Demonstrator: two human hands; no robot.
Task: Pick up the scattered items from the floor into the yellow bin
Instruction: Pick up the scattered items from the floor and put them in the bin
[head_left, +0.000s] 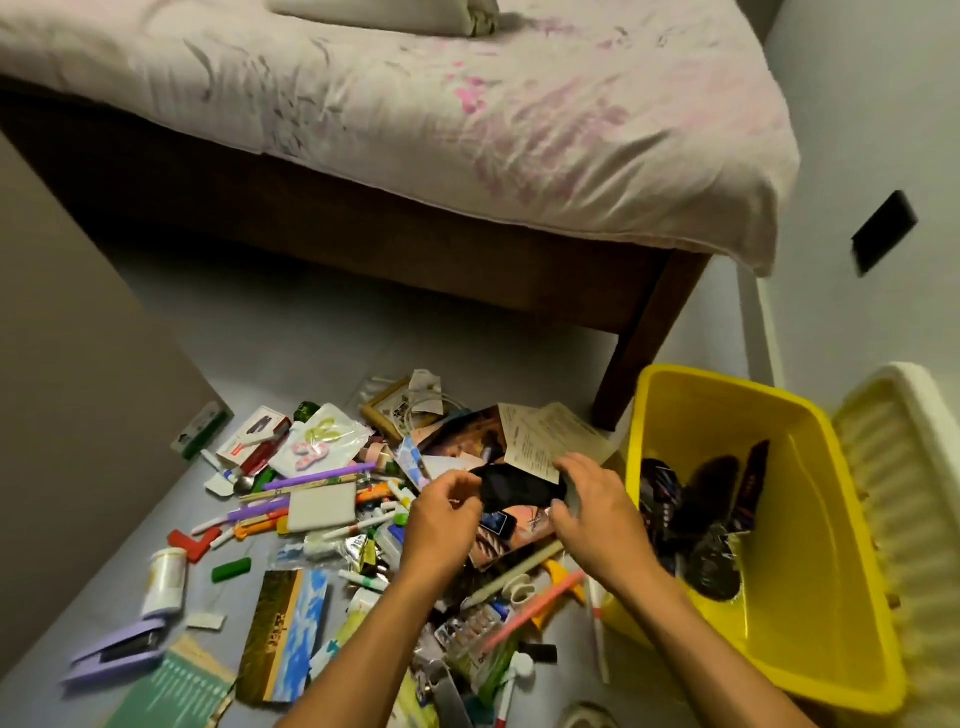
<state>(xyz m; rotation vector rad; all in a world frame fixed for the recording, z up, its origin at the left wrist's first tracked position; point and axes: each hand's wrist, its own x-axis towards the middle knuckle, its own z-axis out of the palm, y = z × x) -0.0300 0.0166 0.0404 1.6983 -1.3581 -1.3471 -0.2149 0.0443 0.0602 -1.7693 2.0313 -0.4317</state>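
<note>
A pile of scattered items (322, 499) covers the grey floor: pens, markers, cards, papers, small boxes, a white bottle (165, 577) and a purple stapler (119, 649). The yellow bin (670, 387) stands to the right of the pile and holds several dark packets. Over the pile's right side, a black pouch-like item (511, 486) sits between my hands. My right hand (592, 506) grips its right end with thumb and curled fingers. My left hand (441, 519) has its fingers curled at the item's left end and seems to pinch it.
A bed (415, 130) with a pale floral sheet stands behind the pile, its wooden leg (641, 353) close to the bin. A beige cabinet side (78, 364) borders the floor on the left. A yellow ribbed lid (883, 467) leans right of the bin.
</note>
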